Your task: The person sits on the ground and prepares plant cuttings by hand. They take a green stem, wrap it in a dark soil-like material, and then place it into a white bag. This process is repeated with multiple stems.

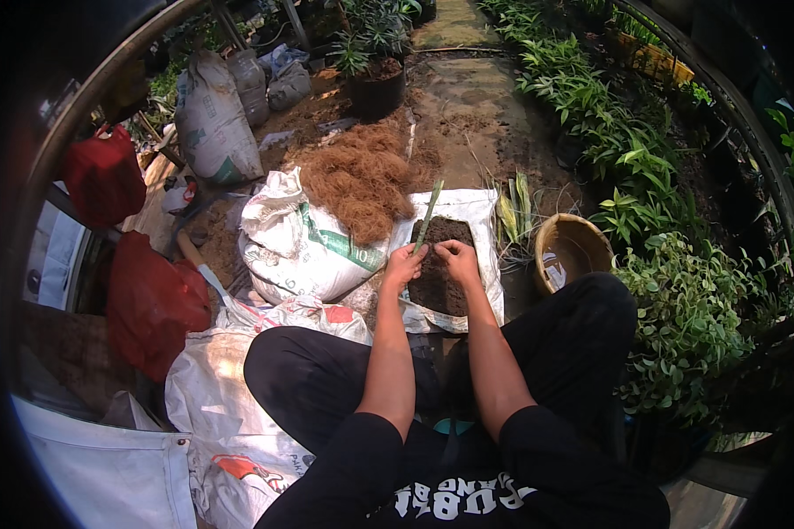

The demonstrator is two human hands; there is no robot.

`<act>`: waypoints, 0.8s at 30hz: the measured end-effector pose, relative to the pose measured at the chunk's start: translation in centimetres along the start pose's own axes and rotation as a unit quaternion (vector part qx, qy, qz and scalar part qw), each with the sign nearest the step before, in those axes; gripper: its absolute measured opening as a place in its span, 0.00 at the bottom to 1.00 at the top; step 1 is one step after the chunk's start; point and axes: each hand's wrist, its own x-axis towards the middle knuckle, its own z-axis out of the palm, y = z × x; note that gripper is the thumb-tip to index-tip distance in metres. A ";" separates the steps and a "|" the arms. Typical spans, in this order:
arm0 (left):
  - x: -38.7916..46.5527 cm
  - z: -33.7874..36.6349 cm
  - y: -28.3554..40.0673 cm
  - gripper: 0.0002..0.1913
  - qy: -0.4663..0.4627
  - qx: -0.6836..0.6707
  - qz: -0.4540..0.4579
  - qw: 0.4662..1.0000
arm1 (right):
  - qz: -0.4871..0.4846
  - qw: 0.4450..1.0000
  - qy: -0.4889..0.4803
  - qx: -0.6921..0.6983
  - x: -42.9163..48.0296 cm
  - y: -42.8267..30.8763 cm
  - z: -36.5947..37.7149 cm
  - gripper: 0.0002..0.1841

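Observation:
A long narrow green leaf or stem (430, 210) rises from my left hand (405, 266), whose fingers are closed around its lower end. My right hand (458, 260) is just to the right, fingertips bent together; whether they pinch anything is too small to tell. Beneath both hands, dark soil (444, 291) lies on a flattened white woven sack (489, 238). Cut striped leaves (515, 206) lie beyond the sack's right edge.
Brown coconut fibre (364, 173) is heaped beyond a full white sack (304, 254) on the left. A tan basin (572, 248) stands near my right knee. Leafy plants (688, 311) line the right side; red plastic bags (155, 301) are at far left.

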 end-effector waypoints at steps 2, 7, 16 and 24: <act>0.2 0.5 0.1 0.16 -0.004 0.001 -0.004 1.000 | -0.007 0.998 0.034 -0.044 0.8 1.7 -0.6 0.09; 0.3 -0.5 -0.4 0.15 0.039 0.000 0.000 0.999 | -0.059 0.985 0.121 -0.105 1.2 2.1 -0.6 0.10; 0.4 -0.3 0.9 0.14 0.064 -0.071 0.035 0.995 | -0.115 0.985 0.056 -0.113 2.1 3.5 -2.1 0.17; 0.8 -0.5 0.3 0.15 0.081 -0.080 0.041 0.993 | -0.011 0.991 -0.071 -0.116 -0.7 -0.5 0.4 0.11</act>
